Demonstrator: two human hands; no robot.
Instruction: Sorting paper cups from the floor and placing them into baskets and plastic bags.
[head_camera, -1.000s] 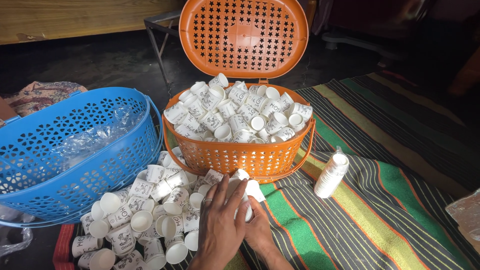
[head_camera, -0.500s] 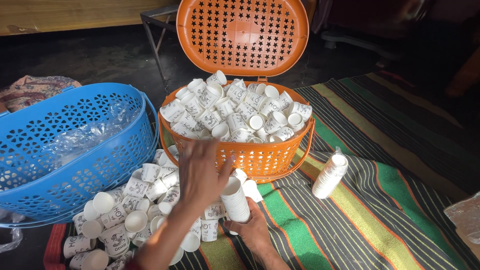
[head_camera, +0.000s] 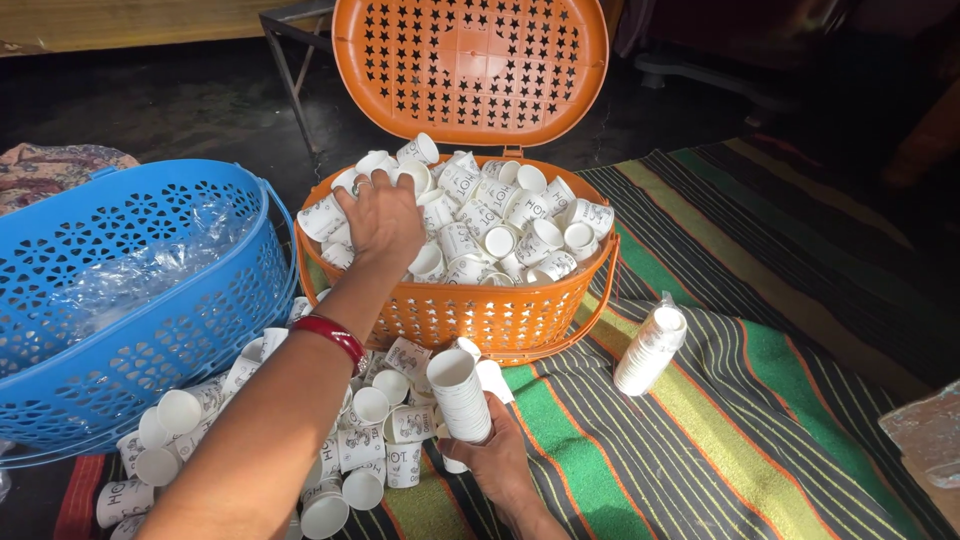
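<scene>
Mat (head_camera: 720, 440), striped green and orange, covers dark floor (head_camera: 180, 100).

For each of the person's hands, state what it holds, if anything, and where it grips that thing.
The right hand grips a nested stack of white paper cups around its lower part. The left hand rests on loose white paper cups in the orange plastic basket; any grasp cannot be told.

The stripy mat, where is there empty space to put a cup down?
The striped mat is bare right of the wrapped cup stack, and between that stack and the right hand. It is crowded left of that hand, where loose cups lie by the blue basket. The orange basket is full; the left hand reaches in.
</scene>
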